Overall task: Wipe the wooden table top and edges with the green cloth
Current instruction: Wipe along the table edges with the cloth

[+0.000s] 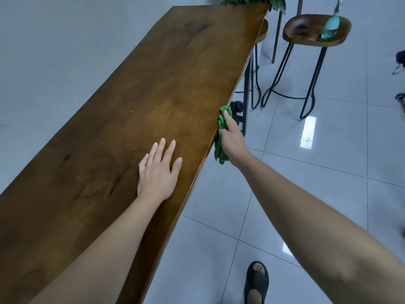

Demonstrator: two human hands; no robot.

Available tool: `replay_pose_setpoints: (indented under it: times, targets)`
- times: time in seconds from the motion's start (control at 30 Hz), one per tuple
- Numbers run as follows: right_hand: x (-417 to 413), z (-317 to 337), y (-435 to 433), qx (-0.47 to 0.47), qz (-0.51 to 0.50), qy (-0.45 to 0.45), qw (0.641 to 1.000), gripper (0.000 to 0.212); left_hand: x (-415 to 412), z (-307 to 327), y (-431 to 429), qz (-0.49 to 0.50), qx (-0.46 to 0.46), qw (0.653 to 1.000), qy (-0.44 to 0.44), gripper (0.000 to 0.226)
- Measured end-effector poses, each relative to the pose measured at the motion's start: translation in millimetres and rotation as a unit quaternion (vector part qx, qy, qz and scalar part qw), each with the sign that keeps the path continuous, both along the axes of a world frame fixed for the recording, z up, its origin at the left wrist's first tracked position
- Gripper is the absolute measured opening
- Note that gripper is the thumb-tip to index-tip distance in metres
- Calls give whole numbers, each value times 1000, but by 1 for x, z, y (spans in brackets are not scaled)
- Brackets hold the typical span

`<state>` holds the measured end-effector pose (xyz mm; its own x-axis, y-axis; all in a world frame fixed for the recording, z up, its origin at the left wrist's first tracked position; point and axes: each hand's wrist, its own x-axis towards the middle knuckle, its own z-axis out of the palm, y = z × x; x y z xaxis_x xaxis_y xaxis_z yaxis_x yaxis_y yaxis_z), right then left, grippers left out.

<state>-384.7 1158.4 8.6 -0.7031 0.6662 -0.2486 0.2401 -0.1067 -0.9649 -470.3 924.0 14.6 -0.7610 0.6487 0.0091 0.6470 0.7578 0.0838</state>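
Note:
A long brown wooden table [153,88] runs from the near left to the far right of the head view. My left hand [156,172] lies flat on its top near the right edge, fingers spread, holding nothing. My right hand [232,139] grips a crumpled green cloth [221,148] and presses it against the table's right side edge, about halfway along. Part of the cloth sticks out above my fingers and part hangs below my palm.
A wooden stool [315,29] on black metal legs stands to the right of the table with a green spray bottle [331,27] on its seat. A second stool [264,29] is tucked under the table. Leaves of a plant [252,0] hang over the far end. My sandalled foot [256,281] is on the glossy tiled floor.

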Motion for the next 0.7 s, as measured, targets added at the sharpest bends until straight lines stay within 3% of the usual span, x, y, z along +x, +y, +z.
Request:
replay_pose_setpoints:
  times: [0.23,0.47,0.6,0.7]
  targets:
    - [59,-29,-144,50,-9,31,998,74,1,2,-1,1,7,1000,-9,69]
    - [151,-15,-305,-81,85,8,993,81,2,1,0,4,13,1000,-7,73]
    - [169,-2,-309,-82,145,-17,986,79,3,2,0,8,13,1000,-7,72]
    - [144,-8,-270,-58,102,6,993,71,3,2,-1,10,14,1000,-11,67]
